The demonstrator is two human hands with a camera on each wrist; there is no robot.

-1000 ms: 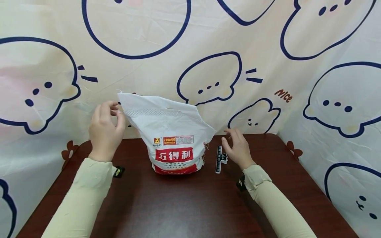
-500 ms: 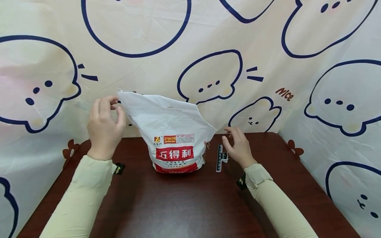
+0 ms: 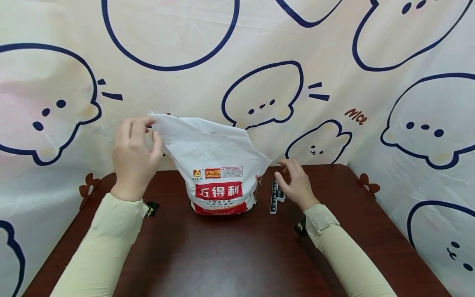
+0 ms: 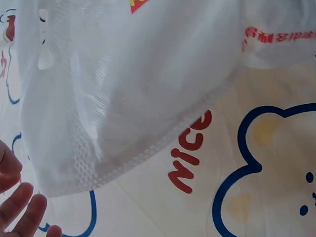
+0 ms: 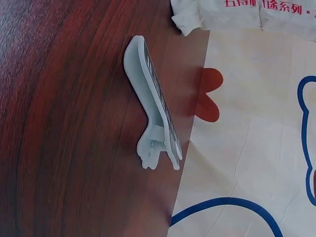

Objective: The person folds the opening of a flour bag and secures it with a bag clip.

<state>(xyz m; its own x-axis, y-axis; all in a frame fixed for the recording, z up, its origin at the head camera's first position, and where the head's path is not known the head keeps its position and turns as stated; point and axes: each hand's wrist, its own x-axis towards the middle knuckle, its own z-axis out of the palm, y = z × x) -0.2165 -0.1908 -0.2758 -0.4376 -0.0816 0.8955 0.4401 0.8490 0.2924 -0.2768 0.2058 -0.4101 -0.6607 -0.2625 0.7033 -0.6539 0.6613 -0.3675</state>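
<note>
From my end, the largest thing on screen is the patterned cloth backdrop (image 3: pixel 178 29), filling the upper part of the head view. Below it the dark wooden counter (image 3: pixel 222 255) spreads across the bottom. The white printed bag (image 3: pixel 211 161) stands upright on it at the middle of the frame, its flattened top running from upper left down to the right.

The hands are well apart, one on each side of the bag, with nothing clamped in either. My left hand (image 3: pixel 134 165) has its fingers loosely bent, tips at the bag's upper left corner (touching or just beside, I can't tell). My right hand (image 3: pixel 298 187) is relaxed, fingertips just beside the bag's drooping right corner.

Smallest is the clip (image 3: pixel 274 198), right of the bag and nearest the right hand. Its long axis runs nearly up and down in the head view, across the line of the bag's top; I judge that angle is what the next move turns on.

The right thumb partly covers the clip's handle there; the right wrist view shows the clip whole, but no hand. The left wrist view cuts the left hand off at lower left. Whether the bag's mouth is open I can't make out.
</note>
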